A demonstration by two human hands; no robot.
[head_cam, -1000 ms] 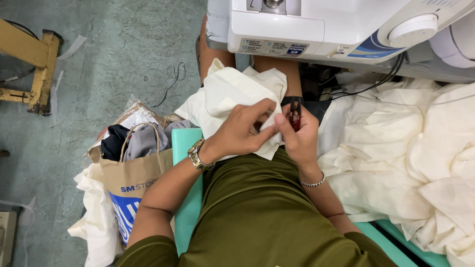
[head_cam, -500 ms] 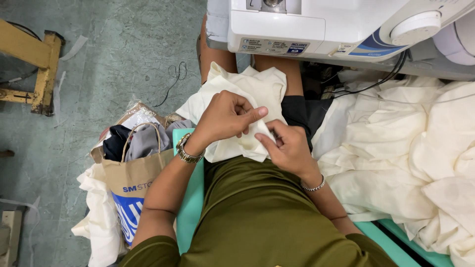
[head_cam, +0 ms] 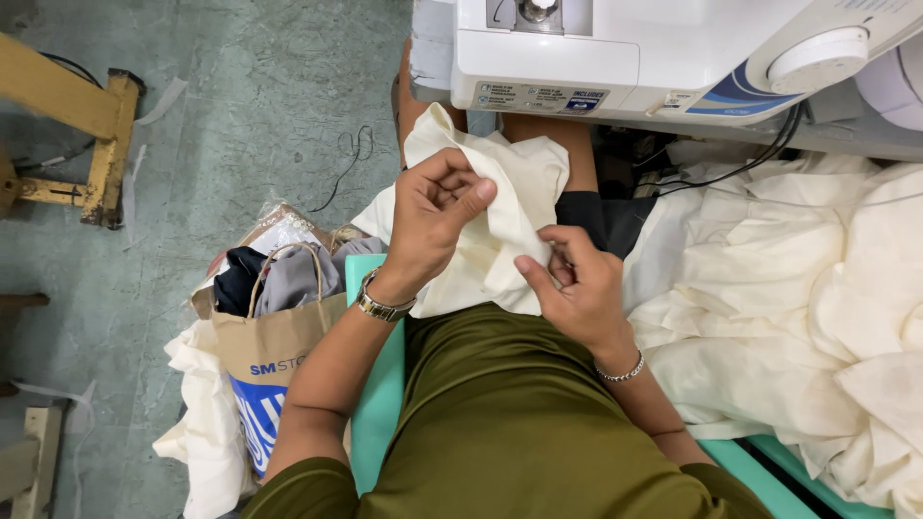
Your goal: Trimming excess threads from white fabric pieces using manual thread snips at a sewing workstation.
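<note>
Left hand [head_cam: 435,213] curled, thumb and fingers pinched on a fold of the cream cloth piece [head_cam: 500,216], gripping its upper edge. Right hand [head_cam: 577,279] at 4 o'clock from it, fingers bent narrow, thumb and forefinger nipping the same cloth's lower edge; can't tell if anything else is in that grip. Cloth is plain cream, creased, bunched into soft folds, draped over the lap above the olive garment [head_cam: 510,413]. White sewing machine [head_cam: 663,48] at 12 o'clock, just above the cloth. Big heap of the same cream fabric [head_cam: 798,298] at 3 o'clock. Brown paper bag [head_cam: 274,341] stuffed with dark and grey clothing at 9 o'clock, standing on the green floor [head_cam: 240,106].
</note>
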